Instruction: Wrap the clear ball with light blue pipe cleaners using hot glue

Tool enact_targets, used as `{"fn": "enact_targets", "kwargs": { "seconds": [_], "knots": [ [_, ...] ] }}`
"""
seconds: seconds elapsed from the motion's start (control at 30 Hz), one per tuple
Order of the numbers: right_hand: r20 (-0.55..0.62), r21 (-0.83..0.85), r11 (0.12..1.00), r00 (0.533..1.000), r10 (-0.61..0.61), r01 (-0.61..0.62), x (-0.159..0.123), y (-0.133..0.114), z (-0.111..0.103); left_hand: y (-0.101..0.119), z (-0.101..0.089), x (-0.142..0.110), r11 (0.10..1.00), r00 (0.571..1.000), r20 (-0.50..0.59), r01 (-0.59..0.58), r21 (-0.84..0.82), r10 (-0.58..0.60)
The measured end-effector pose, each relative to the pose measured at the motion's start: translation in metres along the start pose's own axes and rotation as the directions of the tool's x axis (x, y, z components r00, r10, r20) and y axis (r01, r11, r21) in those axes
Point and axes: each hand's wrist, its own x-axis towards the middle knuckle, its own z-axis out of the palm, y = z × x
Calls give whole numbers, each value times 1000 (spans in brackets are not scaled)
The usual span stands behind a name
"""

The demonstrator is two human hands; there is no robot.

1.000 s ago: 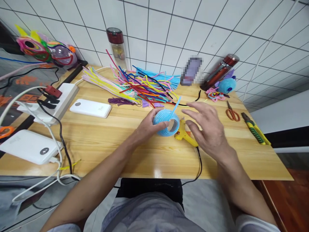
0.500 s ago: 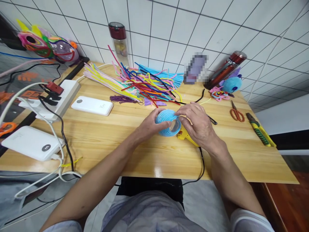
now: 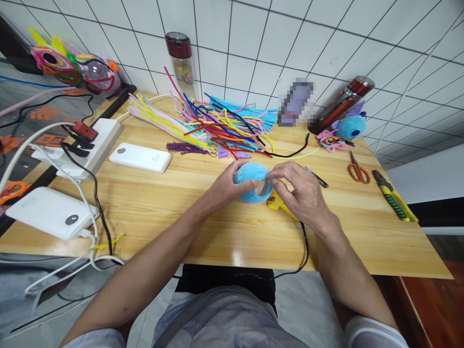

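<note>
My left hand (image 3: 224, 187) cups the left side of a round ball wrapped in light blue pipe cleaner (image 3: 250, 180), held just above the wooden table (image 3: 174, 208). My right hand (image 3: 300, 191) is closed on the ball's right rim, fingers pinching at its clear open end. A yellow glue gun (image 3: 277, 203) lies on the table under my right hand, its black cord running off the front edge.
A heap of coloured pipe cleaners (image 3: 213, 123) lies behind the ball. Two white power banks (image 3: 140, 157) (image 3: 50, 212), a power strip (image 3: 94, 145), small tweezers (image 3: 319, 178), orange scissors (image 3: 358, 170), a yellow-green knife (image 3: 395, 200), two bottles (image 3: 181, 60) (image 3: 340, 104) and a blue craft ball (image 3: 350, 126) are around.
My right hand came in from hovering open and closed on the ball's right rim. The loose blue pipe-cleaner end that stuck up is now pressed down.
</note>
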Motion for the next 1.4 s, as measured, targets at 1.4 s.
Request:
{"fn": "enact_targets", "kwargs": {
  "seconds": [1.4],
  "knots": [
    [-46, -170, 984, 997, -56, 48, -3, -4, 3, -2, 1, 2, 999, 998, -58, -26, -27, 24]
  ]
}}
